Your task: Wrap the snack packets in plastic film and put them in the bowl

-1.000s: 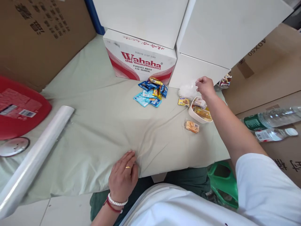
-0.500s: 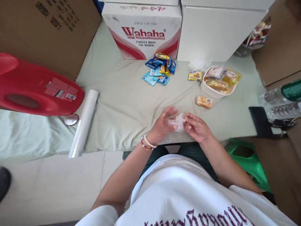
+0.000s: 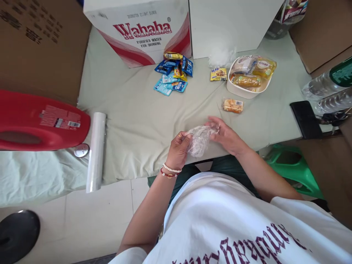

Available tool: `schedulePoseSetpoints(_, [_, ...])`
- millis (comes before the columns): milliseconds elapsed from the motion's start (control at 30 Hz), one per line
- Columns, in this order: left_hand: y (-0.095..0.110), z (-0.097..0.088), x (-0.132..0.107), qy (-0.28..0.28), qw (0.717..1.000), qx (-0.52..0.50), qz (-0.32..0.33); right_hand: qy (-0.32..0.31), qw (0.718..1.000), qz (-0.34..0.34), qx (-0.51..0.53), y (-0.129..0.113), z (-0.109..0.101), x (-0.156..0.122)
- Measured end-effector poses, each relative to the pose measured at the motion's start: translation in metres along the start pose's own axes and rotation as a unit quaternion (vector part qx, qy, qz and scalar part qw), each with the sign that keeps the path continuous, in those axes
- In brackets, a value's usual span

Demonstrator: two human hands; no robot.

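Both hands hold a crumpled clear plastic bag (image 3: 198, 139) above the near edge of the green cloth (image 3: 132, 110). My left hand (image 3: 178, 148), with a ring and bead bracelets, pinches the bag's left side. My right hand (image 3: 224, 135) grips its right side with the fingers curled on the film. Beyond them lie a single wrapped snack (image 3: 233, 105), a white bowl (image 3: 243, 90) filled with wrapped snacks, a small yellow packet (image 3: 218, 73) and a pile of blue and yellow snack packets (image 3: 173, 73). A heap of more clear bags (image 3: 222, 57) sits behind the bowl.
A Wahaha water carton (image 3: 143, 31) and a white box (image 3: 233, 22) stand at the back. A roll of clear film (image 3: 95, 150) and a red container (image 3: 38, 124) lie left. A black phone (image 3: 304, 119), water bottles (image 3: 327, 86) and a green stool (image 3: 294, 168) are right.
My right hand came back from the clear bags by the bowl with one bag. My left hand left the cloth and joined it; the bag is now spread wider between both hands.
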State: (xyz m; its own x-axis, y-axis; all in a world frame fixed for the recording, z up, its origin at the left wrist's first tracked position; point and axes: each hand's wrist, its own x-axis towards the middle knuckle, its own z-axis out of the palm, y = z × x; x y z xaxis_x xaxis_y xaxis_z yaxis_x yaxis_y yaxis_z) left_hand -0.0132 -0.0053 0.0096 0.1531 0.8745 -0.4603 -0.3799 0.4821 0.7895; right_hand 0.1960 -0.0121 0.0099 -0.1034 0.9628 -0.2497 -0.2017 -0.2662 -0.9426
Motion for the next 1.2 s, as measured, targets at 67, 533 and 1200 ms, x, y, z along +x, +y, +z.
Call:
schedulePoseSetpoints(67, [0.004, -0.001, -0.001, -0.004, 1.000, -0.029, 0.011, -0.018, 0.999, 0.038, 0.002, 0.004, 0.007, 0.003])
schedulePoseSetpoints(533, [0.008, -0.018, -0.009, -0.135, 0.988, -0.062, -0.053, 0.097, 0.993, 0.051, 0.044, -0.011, 0.019, 0.011])
schedulePoseSetpoints(1200, [0.006, -0.005, -0.013, -0.104, 0.970, -0.090, -0.201, 0.178, 0.983, -0.042, -0.032, -0.009, 0.014, 0.009])
